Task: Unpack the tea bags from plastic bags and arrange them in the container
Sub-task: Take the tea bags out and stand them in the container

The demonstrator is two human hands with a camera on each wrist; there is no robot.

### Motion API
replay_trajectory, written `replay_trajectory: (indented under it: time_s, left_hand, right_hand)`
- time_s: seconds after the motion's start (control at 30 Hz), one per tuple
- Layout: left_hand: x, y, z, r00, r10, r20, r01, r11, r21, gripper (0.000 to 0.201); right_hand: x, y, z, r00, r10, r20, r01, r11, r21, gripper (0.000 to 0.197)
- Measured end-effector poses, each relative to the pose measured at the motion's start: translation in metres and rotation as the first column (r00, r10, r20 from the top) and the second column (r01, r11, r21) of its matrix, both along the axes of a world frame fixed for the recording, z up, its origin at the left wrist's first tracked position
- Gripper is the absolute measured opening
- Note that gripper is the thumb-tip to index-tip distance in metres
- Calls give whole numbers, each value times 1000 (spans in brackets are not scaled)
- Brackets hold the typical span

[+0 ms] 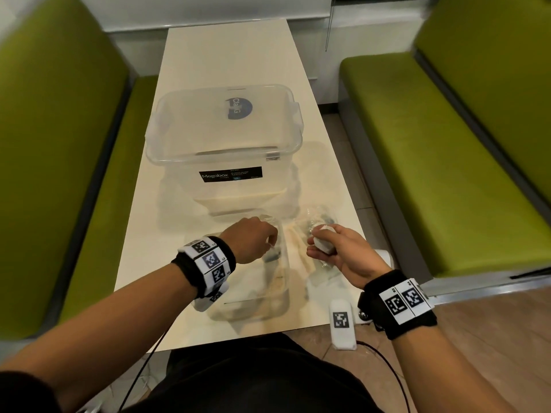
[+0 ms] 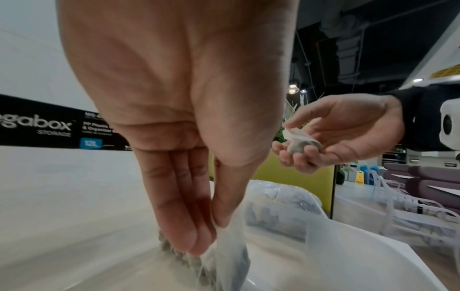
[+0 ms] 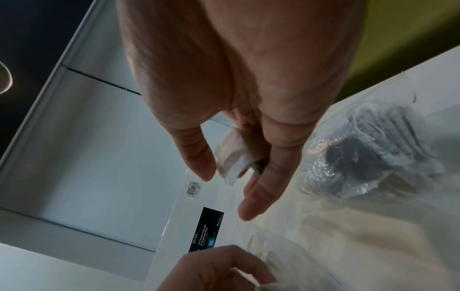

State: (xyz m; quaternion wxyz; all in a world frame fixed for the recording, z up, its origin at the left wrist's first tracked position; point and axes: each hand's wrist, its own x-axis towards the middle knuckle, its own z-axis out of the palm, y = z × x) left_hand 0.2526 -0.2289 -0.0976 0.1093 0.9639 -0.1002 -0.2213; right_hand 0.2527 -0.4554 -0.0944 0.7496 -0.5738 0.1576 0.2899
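Note:
A small clear container (image 1: 284,281) stands at the near edge of the table. My left hand (image 1: 269,244) reaches down into it. Its thumb and fingers (image 2: 174,226) pinch a white tea bag (image 2: 224,256) beside a row of tea bags (image 2: 171,249) on the container floor. To the right, above the table, my right hand (image 1: 316,245) grips another tea bag (image 1: 323,241) between thumb and curled fingers (image 3: 259,198). Behind that hand lies a crumpled clear plastic bag (image 3: 368,153) with dark tea bags inside.
A large clear Megabox storage box (image 1: 226,135) with its lid on fills the middle of the table (image 1: 226,55). Green benches (image 1: 447,162) flank both sides. A white marker block (image 1: 343,323) hangs over the table's front edge, with cables below.

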Motion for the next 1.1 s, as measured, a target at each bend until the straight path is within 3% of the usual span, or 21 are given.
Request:
replay_trajectory:
  time_s: [0.33, 0.5, 0.73, 0.83, 0.97, 1.1]
  left_hand:
    - [14, -12, -14, 989, -135, 61, 131, 989, 67, 16]
    - [16, -9, -19, 992, -98, 74, 93, 994, 61, 15]
    - [14, 1, -7, 992, 61, 108, -61, 998, 2, 25]
    - [6, 5, 14, 978, 156, 140, -134, 978, -158, 20]
    - [-10, 1, 46, 973, 231, 2, -195, 825, -530, 17]
    - [-23, -1, 56, 976, 194, -99, -211, 733, -647, 29]
  right_hand:
    - [0, -4, 0, 1000, 17, -9, -16, 999, 43, 13]
    - [-1, -3, 2, 998, 24, -65, -16, 994, 110, 29]
    - [-5, -3, 7, 989, 146, 9, -146, 978, 152, 35]
    - [-9, -3, 8, 980, 193, 51, -200, 960, 195, 33]
    - [-12, 1, 8, 963, 236, 129, -259, 943, 210, 36]
    - [-15, 8, 14, 920, 301, 253, -333, 938, 94, 42]
